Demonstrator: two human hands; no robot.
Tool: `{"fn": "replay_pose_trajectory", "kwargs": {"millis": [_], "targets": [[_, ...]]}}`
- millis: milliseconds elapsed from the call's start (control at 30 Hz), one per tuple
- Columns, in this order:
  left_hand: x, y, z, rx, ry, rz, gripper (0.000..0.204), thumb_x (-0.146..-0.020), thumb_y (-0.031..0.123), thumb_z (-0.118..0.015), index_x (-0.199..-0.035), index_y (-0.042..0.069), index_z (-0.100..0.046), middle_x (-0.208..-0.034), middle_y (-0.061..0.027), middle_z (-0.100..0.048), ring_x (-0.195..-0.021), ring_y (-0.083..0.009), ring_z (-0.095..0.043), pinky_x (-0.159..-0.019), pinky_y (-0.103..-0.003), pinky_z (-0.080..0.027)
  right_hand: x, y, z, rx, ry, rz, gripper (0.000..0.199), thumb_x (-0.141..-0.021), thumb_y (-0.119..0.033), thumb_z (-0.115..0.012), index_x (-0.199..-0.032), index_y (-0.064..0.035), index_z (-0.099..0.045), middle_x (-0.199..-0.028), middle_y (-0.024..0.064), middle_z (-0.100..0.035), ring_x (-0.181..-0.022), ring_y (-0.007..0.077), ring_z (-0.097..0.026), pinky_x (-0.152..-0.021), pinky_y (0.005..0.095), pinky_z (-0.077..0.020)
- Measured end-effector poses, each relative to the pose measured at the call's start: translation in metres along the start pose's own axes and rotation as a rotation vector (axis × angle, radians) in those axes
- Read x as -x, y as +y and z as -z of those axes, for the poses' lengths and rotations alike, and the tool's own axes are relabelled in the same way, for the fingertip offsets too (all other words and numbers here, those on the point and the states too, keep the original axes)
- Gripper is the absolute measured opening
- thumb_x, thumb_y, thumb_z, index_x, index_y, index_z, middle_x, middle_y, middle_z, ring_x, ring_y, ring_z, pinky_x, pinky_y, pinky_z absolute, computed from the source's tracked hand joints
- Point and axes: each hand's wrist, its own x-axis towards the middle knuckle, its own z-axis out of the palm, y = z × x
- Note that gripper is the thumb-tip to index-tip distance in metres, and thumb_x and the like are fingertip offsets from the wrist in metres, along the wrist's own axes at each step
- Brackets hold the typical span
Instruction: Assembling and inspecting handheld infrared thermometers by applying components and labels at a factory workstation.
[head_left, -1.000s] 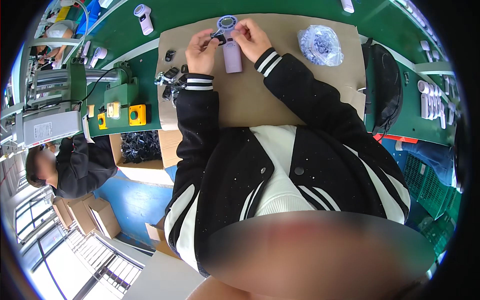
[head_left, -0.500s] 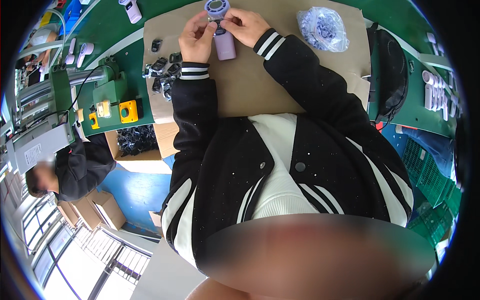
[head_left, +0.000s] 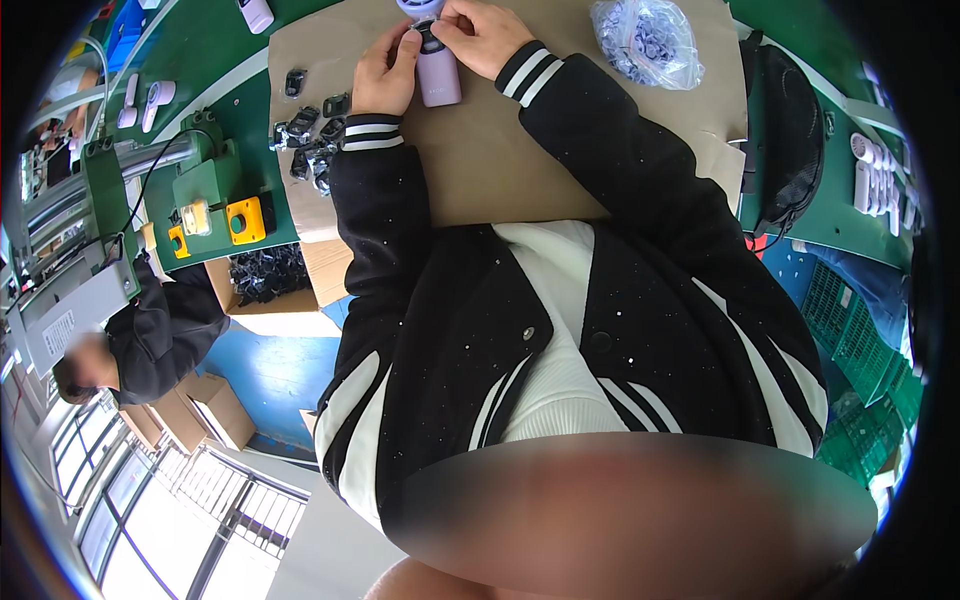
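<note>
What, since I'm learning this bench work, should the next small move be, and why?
Probably a gentle press of the small black piece against the lilac handheld fan: the piece appears to lie over it just below its round head, and the left hand and right hand both have fingers there.

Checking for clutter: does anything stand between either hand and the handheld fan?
Nothing visible blocks the left hand or right hand; both are at the lilac handheld fan, a small black piece at their fingertips. Loose black pieces lie farther left.

Workshop: green bench [head_left: 215, 60], machine [head_left: 110, 190]
</note>
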Motion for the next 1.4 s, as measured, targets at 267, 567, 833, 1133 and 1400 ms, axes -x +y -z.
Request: {"fn": "replay_pose_trajectory", "kwargs": {"millis": [267, 567, 833, 1133, 1400], "targets": [[0.002, -0.003, -0.002, -0.012, 0.003, 0.022, 0.036, -0.089, 0.029, -0.056, -0.112, 0.002, -0.062, -0.092, -0.0118, -0.068, -0.078, -0.0202, -0.062, -0.071, -0.028, -0.050, 0.013, -0.021, 0.000, -0.059, 0.089, -0.178, 0.015, -0.081, -0.017, -0.060, -0.087, -0.0079, -0.049, -0.070, 0.0101, -0.058, -0.058, 0.0331, -0.056, -0.056, 0.0407, -0.0451], [-0.002, -0.007, -0.009, 0.002, 0.046, 0.038, 0.033, -0.089, 0.029, -0.057, -0.108, 0.002, -0.063, -0.091, -0.0130, -0.068, -0.078, -0.0219, -0.063, -0.070, -0.030, -0.050, 0.015, -0.020, -0.001, -0.039, 0.020, -0.196, 0.018, -0.083, -0.016, -0.059, -0.094, -0.0067, -0.048, -0.077, 0.0075, -0.057, -0.062, 0.0242, -0.056, -0.059, 0.0332, -0.0451], [0.003, -0.003, -0.013, -0.040, 0.102, 0.014, 0.026, -0.087, 0.022, -0.059, -0.103, 0.002, -0.063, -0.088, -0.0141, -0.068, -0.072, -0.0244, -0.064, -0.064, -0.032, -0.050, 0.022, -0.002, -0.016, -0.047, 0.146, -0.021, 0.016, -0.084, -0.017, -0.057, -0.097, -0.0089, -0.051, -0.077, 0.0055, -0.059, -0.062, 0.0221, -0.055, -0.059, 0.0330, -0.0436], [0.005, 0.005, -0.022, 0.427, 0.177, -0.167, 0.033, -0.086, 0.009, -0.059, -0.117, 0.002, -0.053, -0.089, -0.0086, -0.063, -0.072, -0.0155, -0.057, -0.065, -0.026, -0.048, 0.022, -0.012, -0.014, -0.339, 0.076, 0.016, 0.035, -0.093, -0.011, -0.048, -0.125, -0.0016, -0.042, -0.110, 0.0105, -0.054, -0.091, 0.0182, -0.054, -0.083, 0.0278, -0.0434], [0.013, 0.028, -0.023, 0.344, 0.277, -0.170, 0.033, -0.084, 0.005, -0.057, -0.116, 0.003, -0.054, -0.086, -0.0109, -0.063, -0.065, -0.0180, -0.056, -0.061, -0.028, -0.047, 0.018, -0.011, 0.001, -0.204, 0.071, 0.033, 0.032, -0.094, -0.015, -0.047, -0.123, -0.0024, -0.049, -0.110, 0.0120, -0.058, -0.093, 0.0194, -0.055, -0.084, 0.0274, -0.0434]]}}
